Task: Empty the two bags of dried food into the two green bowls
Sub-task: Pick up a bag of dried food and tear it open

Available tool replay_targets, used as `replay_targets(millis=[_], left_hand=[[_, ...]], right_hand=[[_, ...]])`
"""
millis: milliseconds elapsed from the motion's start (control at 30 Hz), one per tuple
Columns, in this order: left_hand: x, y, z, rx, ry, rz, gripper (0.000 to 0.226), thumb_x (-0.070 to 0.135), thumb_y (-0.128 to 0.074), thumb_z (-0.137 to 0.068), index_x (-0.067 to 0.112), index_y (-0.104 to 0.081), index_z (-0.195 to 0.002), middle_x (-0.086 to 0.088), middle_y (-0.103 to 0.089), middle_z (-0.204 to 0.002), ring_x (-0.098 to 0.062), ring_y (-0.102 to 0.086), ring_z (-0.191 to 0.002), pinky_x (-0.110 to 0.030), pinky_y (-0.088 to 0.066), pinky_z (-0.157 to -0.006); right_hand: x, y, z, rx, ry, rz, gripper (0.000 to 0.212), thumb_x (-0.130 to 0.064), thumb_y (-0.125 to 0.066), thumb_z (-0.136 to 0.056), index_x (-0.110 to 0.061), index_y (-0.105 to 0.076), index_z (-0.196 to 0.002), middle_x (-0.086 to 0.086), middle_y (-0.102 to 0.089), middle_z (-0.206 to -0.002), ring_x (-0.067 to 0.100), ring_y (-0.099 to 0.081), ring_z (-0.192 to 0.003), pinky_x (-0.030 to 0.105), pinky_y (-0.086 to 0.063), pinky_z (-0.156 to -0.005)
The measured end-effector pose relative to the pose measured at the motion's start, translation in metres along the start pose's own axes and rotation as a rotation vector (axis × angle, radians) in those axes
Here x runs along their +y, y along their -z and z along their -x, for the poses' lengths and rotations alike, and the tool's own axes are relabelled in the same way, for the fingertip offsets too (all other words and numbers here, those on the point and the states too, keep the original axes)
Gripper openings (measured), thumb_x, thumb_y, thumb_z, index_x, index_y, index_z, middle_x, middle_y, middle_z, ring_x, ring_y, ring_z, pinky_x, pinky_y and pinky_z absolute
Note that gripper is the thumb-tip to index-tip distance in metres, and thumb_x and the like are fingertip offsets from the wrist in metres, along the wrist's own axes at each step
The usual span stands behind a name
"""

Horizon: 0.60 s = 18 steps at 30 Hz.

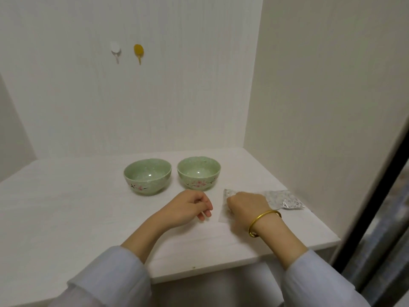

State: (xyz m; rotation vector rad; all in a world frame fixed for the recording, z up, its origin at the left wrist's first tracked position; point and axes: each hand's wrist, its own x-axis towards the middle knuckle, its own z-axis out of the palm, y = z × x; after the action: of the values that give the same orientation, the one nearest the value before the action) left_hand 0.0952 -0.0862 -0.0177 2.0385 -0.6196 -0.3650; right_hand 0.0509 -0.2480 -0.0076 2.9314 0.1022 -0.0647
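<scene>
Two green bowls with pink flower patterns stand side by side on the white table (pixel 66 207): the left bowl (pixel 147 178) and the right bowl (pixel 198 172). Both look empty inside. A clear bag of dried food (pixel 226 203) lies flat in front of the right bowl, and my right hand (pixel 247 206) rests on it with fingers curled over its top; much of the bag is hidden under the hand. A second bag (pixel 284 199) lies just to the right, untouched. My left hand (pixel 190 207) hovers in front of the bowls, fingers loosely curled, holding nothing.
The table sits in a white alcove with walls behind and to the right. Two hooks, one white (pixel 115 50) and one yellow (pixel 138 52), are stuck on the back wall. A dark frame (pixel 376 196) runs down the right side past the table's edge.
</scene>
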Motion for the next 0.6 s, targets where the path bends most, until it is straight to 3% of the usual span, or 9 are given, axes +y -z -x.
replay_targets(millis=[67, 133, 233, 367, 500, 600], left_hand=[[-0.001, -0.001, 0.000, -0.017, 0.001, 0.003, 0.022, 0.007, -0.045, -0.090, 0.015, -0.061, -0.078, -0.002, -0.067, -0.077, -0.019, -0.062, -0.071, -0.031, -0.050, -0.079], [-0.002, -0.002, 0.000, -0.030, 0.004, 0.010, 0.023, 0.004, -0.043, -0.090, 0.013, -0.061, -0.079, -0.003, -0.067, -0.077, -0.018, -0.061, -0.069, -0.028, -0.050, -0.077], [-0.007, -0.004, -0.002, -0.068, 0.031, -0.003, 0.031, -0.004, -0.037, -0.085, 0.013, -0.062, -0.079, -0.004, -0.067, -0.078, -0.015, -0.061, -0.066, -0.024, -0.049, -0.072], [-0.011, -0.004, -0.004, -0.093, 0.070, -0.029, 0.034, -0.006, -0.034, -0.083, 0.013, -0.062, -0.080, -0.006, -0.067, -0.082, -0.013, -0.060, -0.068, -0.020, -0.049, -0.070], [-0.013, -0.002, -0.007, -0.123, 0.087, -0.016, 0.034, -0.006, -0.034, -0.082, 0.012, -0.063, -0.082, -0.005, -0.067, -0.082, -0.012, -0.059, -0.068, -0.017, -0.049, -0.068], [-0.017, -0.003, -0.007, -0.107, 0.108, -0.018, 0.034, -0.006, -0.035, -0.081, 0.013, -0.064, -0.080, -0.003, -0.067, -0.081, -0.010, -0.058, -0.066, -0.016, -0.048, -0.068]], right_hand=[[0.000, 0.002, 0.001, 0.004, 0.008, -0.011, 0.014, -0.007, -0.053, -0.080, -0.011, -0.042, -0.072, 0.000, -0.036, -0.066, 0.027, -0.048, -0.076, 0.030, -0.036, -0.066], [0.001, 0.000, -0.002, 0.012, 0.016, -0.027, 0.028, -0.001, -0.048, -0.083, -0.010, -0.033, -0.062, 0.001, -0.030, -0.062, 0.027, -0.044, -0.073, 0.030, -0.036, -0.065], [0.002, -0.004, -0.004, 0.027, 0.021, -0.043, 0.031, 0.004, -0.044, -0.085, -0.009, -0.031, -0.059, 0.002, -0.030, -0.061, 0.025, -0.042, -0.061, 0.028, -0.033, -0.055], [0.002, -0.004, 0.003, -0.036, 0.016, -0.087, 0.035, -0.004, -0.049, -0.082, -0.012, -0.028, -0.055, 0.002, -0.033, -0.059, 0.015, -0.031, -0.049, 0.024, -0.024, -0.044], [-0.004, -0.007, 0.005, 0.009, 0.007, -0.032, 0.026, 0.002, -0.046, -0.084, -0.009, -0.035, -0.063, 0.003, -0.037, -0.066, 0.023, -0.043, -0.062, 0.028, -0.034, -0.055], [-0.009, -0.012, 0.005, 0.077, 0.020, -0.045, 0.010, 0.000, -0.044, -0.086, -0.009, -0.050, -0.084, 0.012, -0.060, -0.098, 0.031, -0.057, -0.087, 0.030, -0.035, -0.066]])
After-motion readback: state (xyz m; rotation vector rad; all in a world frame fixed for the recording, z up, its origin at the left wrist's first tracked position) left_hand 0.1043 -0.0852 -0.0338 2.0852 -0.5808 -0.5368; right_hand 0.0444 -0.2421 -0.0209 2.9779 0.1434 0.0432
